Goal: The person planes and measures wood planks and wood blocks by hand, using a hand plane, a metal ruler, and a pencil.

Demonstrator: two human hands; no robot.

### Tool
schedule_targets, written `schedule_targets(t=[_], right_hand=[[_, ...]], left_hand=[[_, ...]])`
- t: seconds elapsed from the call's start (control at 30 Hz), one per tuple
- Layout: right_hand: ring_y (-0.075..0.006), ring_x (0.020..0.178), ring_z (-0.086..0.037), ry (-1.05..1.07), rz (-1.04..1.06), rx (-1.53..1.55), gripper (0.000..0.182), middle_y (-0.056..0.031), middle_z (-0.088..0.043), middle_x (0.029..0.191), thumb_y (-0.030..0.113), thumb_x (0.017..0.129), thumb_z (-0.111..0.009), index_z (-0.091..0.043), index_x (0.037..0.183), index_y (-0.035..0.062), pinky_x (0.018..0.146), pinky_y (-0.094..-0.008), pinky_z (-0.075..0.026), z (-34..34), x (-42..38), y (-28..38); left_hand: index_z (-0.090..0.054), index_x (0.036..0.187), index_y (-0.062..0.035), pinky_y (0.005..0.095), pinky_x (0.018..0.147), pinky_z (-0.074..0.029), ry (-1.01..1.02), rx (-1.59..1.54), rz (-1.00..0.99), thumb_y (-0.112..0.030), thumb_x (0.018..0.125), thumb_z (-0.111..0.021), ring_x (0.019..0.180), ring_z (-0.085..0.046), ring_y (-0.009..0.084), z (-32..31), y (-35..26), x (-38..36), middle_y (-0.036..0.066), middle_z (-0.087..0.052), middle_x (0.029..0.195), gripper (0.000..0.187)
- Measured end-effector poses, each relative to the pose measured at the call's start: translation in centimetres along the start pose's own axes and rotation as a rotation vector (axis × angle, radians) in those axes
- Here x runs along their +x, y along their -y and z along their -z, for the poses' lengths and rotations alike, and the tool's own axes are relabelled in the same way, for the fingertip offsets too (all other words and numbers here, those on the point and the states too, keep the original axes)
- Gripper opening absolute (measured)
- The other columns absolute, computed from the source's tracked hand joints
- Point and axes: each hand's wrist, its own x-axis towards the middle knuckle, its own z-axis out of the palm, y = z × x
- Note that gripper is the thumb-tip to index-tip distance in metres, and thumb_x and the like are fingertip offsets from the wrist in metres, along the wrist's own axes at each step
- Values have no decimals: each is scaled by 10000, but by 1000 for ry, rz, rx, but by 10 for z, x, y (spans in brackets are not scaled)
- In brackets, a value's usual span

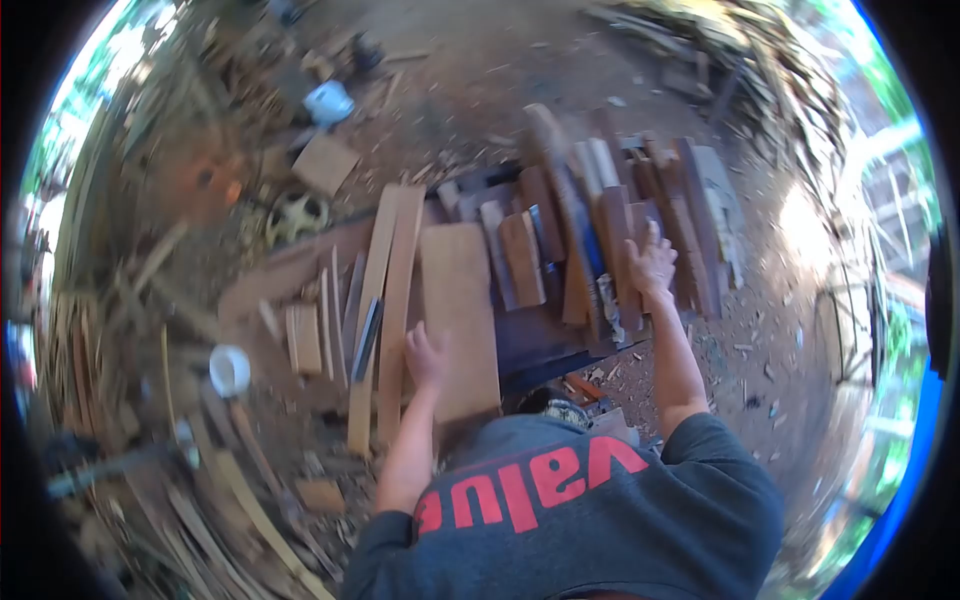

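Note:
My left hand (427,358) is at the left edge of a wide, light brown board (458,300); its fingers are blurred and look partly bent. A long narrow plank (400,290) lies just left of that hand, and a dark metal-looking bar (367,340) rests across the strips beyond it. My right hand (652,264), fingers apart, reaches over a row of upright-lying wood pieces, with its fingertips over a brown piece (617,245). Nearby are a short brown block (521,260) and a long, rough-edged plank (565,190).
The wood lies on a low dark table (535,335). A white bucket (229,371), a wheel-like part (297,217) and a pale blue container (328,103) sit on the littered ground. Sticks (770,80) are heaped at the upper right, and scrap wood fills the left side.

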Motion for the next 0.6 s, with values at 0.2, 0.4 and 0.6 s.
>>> schedule_targets(t=[0.2,0.4,0.6], right_hand=[[-430,1149,-469,-41,54,-45,715,-194,-463,1290,524,919,-562,-290,1516,242,891,-592,-439,-8,-12,-15],[-408,1212,-423,-203,112,-39,676,-167,-426,1328,425,880,-654,-372,1465,237,923,-579,-408,11,-6,-10],[-385,1203,-433,-279,327,220,536,-161,-447,1292,282,878,-679,-477,1362,174,944,-547,-381,32,2,51]], left_hand=[[-510,1285,-12,485,964,-412,22,98,119,-415,849,-713,1128,-491,403,31,13,-82,214,-506,1198,628],[-495,1297,15,457,1015,-386,-42,-184,527,-435,837,-734,1174,-472,364,47,-1,-149,219,-491,1233,687],[-531,1188,-76,240,655,-447,-39,-1088,1030,-439,850,-745,801,-563,78,50,-20,-178,40,-612,1008,540]])
